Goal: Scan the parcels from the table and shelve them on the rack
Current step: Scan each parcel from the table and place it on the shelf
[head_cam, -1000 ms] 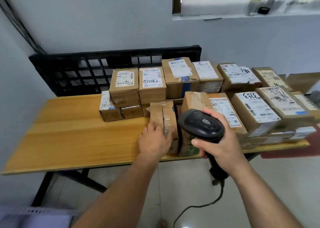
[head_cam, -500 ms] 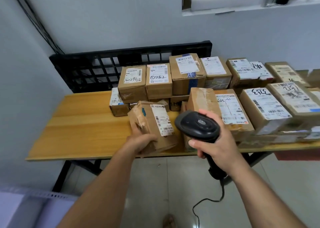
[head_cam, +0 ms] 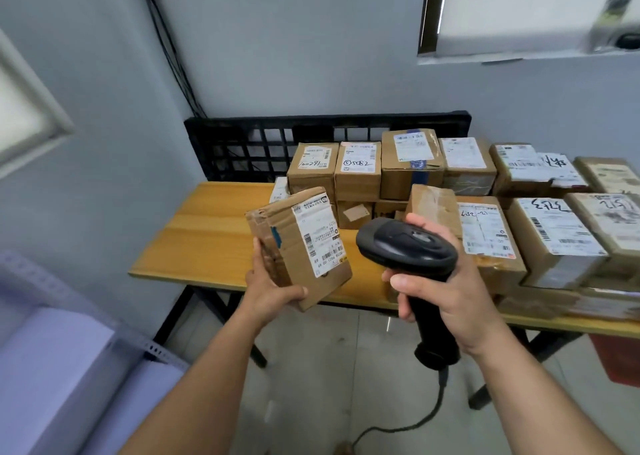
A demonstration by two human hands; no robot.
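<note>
A single head-worn wide-angle view looks forward and down from close above the wooden table (head_cam: 207, 243), facing the wall behind it. The table's near edge crosses mid-frame; floor fills the bottom below it.

A parcel-sorting room: labelled cardboard parcels (head_cam: 478, 191) stacked on a wooden table (head_cam: 207, 243), handheld barcode scanner (head_cam: 408, 250).

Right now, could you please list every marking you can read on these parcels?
"10-281", handwritten: back-row parcel.
"5082", first figure circled: neighbouring parcel.
"69": label of the held parcel in the left hand.
Scrawls on the right-side parcels and all fine print: unreadable.
</note>
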